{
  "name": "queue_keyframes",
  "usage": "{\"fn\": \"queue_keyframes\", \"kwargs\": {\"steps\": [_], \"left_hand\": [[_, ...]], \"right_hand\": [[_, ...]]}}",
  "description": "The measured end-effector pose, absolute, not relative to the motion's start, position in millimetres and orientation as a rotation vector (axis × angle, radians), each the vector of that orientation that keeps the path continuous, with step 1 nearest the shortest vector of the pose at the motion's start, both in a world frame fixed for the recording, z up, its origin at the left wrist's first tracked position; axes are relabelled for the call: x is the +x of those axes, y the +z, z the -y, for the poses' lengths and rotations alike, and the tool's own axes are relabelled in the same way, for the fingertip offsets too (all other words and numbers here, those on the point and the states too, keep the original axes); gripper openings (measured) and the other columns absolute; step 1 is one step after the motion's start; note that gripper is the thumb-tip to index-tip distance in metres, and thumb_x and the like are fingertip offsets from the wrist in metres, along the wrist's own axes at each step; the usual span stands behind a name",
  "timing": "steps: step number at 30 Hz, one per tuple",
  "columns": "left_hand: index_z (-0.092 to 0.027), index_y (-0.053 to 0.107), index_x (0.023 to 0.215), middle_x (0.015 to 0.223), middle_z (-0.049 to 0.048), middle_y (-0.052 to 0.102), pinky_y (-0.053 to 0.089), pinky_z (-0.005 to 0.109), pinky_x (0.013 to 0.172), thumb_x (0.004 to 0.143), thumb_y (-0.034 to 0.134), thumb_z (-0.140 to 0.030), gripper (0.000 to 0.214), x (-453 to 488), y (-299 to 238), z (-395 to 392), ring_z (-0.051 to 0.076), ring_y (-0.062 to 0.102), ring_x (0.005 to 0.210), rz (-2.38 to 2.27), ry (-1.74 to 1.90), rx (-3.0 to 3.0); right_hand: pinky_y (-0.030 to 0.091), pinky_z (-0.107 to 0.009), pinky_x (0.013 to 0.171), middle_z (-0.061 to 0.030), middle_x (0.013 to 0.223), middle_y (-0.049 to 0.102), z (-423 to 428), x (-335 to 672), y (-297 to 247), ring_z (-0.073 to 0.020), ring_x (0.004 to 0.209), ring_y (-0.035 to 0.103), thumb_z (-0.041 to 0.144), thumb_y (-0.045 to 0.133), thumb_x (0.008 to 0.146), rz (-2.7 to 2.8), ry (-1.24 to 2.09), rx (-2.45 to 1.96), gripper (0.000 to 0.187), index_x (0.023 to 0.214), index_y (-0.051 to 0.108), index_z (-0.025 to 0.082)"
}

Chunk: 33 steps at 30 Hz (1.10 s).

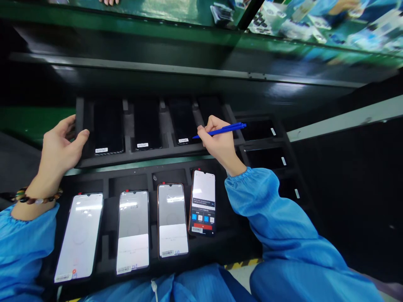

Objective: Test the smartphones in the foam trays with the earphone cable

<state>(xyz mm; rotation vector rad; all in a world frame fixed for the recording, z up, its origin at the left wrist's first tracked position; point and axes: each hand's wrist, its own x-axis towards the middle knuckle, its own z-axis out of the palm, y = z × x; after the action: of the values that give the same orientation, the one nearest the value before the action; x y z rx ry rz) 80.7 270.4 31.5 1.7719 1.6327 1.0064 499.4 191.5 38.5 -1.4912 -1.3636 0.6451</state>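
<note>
My left hand (64, 144) grips the left end of a black foam tray (135, 160), thumb on top and fingertips partly hidden behind it. Dark-screened phones lie in its slots, such as the left phone (108, 126) and the middle phone (147, 123), with white labels at their lower ends. A blue pen (225, 129) is pinched in my right hand (218, 142), over the tray's right part. Its tip points left, close to the label (183, 141) of the third phone; contact cannot be made out. The rightmost phone in this tray is partly covered by that hand.
Nearer me, a lower black tray (129, 181) holds several lit phones, including a white-screened phone (80, 237) and a tilted phone (202, 203). More dark phones (264, 158) lie at the right. Behind runs a green-edged bench (176, 35), with another person's fingers (109, 1) at its top.
</note>
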Motion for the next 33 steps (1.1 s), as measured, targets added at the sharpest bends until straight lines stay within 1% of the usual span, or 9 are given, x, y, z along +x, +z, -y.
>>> {"fn": "queue_keyframes", "kwargs": {"steps": [3, 8, 14, 18, 21, 24, 27, 30, 33], "left_hand": [[-0.009, 0.069, 0.149, 0.146, 0.0173, 0.076, 0.051, 0.062, 0.128, 0.085, 0.082, -0.054, 0.08, 82, 32, -270, 0.039, 0.073, 0.136, -1.635, 1.019, 1.768], [-0.009, 0.068, 0.15, 0.147, 0.0185, 0.076, 0.051, 0.064, 0.128, 0.083, 0.084, -0.054, 0.083, 81, 32, -270, 0.041, 0.073, 0.137, -1.623, 1.01, 1.758], [-0.007, 0.068, 0.152, 0.148, 0.0187, 0.075, 0.051, 0.06, 0.128, 0.083, 0.081, -0.053, 0.084, 78, 28, -272, 0.039, 0.072, 0.137, -1.657, 1.006, 1.769], [-0.01, 0.07, 0.149, 0.142, 0.0144, 0.079, 0.052, 0.059, 0.127, 0.087, 0.078, -0.041, 0.07, 80, 31, -271, 0.035, 0.074, 0.133, -1.654, 1.011, 1.782], [-0.008, 0.07, 0.148, 0.14, 0.0144, 0.079, 0.051, 0.057, 0.127, 0.089, 0.074, -0.032, 0.064, 83, 36, -268, 0.032, 0.076, 0.13, -1.655, 1.002, 1.766], [-0.006, 0.069, 0.149, 0.142, 0.0142, 0.079, 0.051, 0.053, 0.127, 0.091, 0.073, -0.027, 0.061, 85, 38, -267, 0.029, 0.075, 0.13, -1.674, 0.988, 1.735], [-0.006, 0.067, 0.152, 0.145, 0.0132, 0.078, 0.05, 0.05, 0.127, 0.093, 0.074, -0.023, 0.062, 85, 37, -268, 0.028, 0.074, 0.133, -1.693, 0.977, 1.711], [-0.007, 0.066, 0.154, 0.146, 0.0125, 0.077, 0.048, 0.048, 0.129, 0.094, 0.074, -0.021, 0.062, 84, 35, -269, 0.027, 0.072, 0.135, -1.726, 0.957, 1.686], [-0.008, 0.066, 0.154, 0.146, 0.012, 0.077, 0.047, 0.048, 0.129, 0.096, 0.074, -0.019, 0.06, 84, 36, -268, 0.027, 0.072, 0.135, -1.757, 0.934, 1.667]], "right_hand": [[0.032, -0.033, 0.055, 0.0038, 0.063, 0.036, -192, 499, 38, -0.0152, 0.059, 0.038, 0.045, 0.081, 0.092, 1.367, 0.649, -1.456, 0.054, 0.069, 0.036, 0.028], [0.029, -0.033, 0.055, 0.0045, 0.062, 0.034, -193, 500, 35, -0.0149, 0.057, 0.036, 0.038, 0.08, 0.089, 1.361, 0.645, -1.445, 0.05, 0.068, 0.035, 0.028], [0.028, -0.034, 0.056, 0.0046, 0.063, 0.035, -195, 500, 32, -0.0148, 0.058, 0.037, 0.027, 0.075, 0.088, 1.347, 0.591, -1.427, 0.043, 0.068, 0.036, 0.028], [0.028, -0.033, 0.056, 0.0056, 0.062, 0.034, -196, 500, 31, -0.014, 0.057, 0.036, 0.027, 0.075, 0.089, 1.363, 0.583, -1.409, 0.045, 0.068, 0.034, 0.027], [0.03, -0.033, 0.055, 0.0055, 0.061, 0.034, -196, 500, 30, -0.0135, 0.056, 0.037, 0.026, 0.073, 0.089, 1.37, 0.551, -1.406, 0.044, 0.067, 0.035, 0.027], [0.031, -0.031, 0.051, 0.0053, 0.059, 0.036, -197, 499, 31, -0.0135, 0.055, 0.04, 0.027, 0.075, 0.088, 1.363, 0.563, -1.439, 0.045, 0.067, 0.035, 0.027], [0.031, -0.028, 0.046, 0.0066, 0.053, 0.039, -195, 501, 33, -0.0126, 0.049, 0.042, 0.034, 0.081, 0.089, 1.329, 0.618, -1.455, 0.05, 0.067, 0.036, 0.028], [0.032, -0.026, 0.041, 0.0078, 0.051, 0.048, -192, 517, 37, -0.0112, 0.04, 0.044, 0.054, 0.078, 0.098, 1.202, 0.638, -1.446, 0.051, 0.073, 0.042, 0.028], [0.033, -0.023, 0.039, 0.0061, 0.054, 0.058, -190, 548, 41, -0.0105, 0.04, 0.05, 0.074, 0.077, 0.095, 1.096, 0.587, -1.459, 0.058, 0.077, 0.047, 0.028]]}}
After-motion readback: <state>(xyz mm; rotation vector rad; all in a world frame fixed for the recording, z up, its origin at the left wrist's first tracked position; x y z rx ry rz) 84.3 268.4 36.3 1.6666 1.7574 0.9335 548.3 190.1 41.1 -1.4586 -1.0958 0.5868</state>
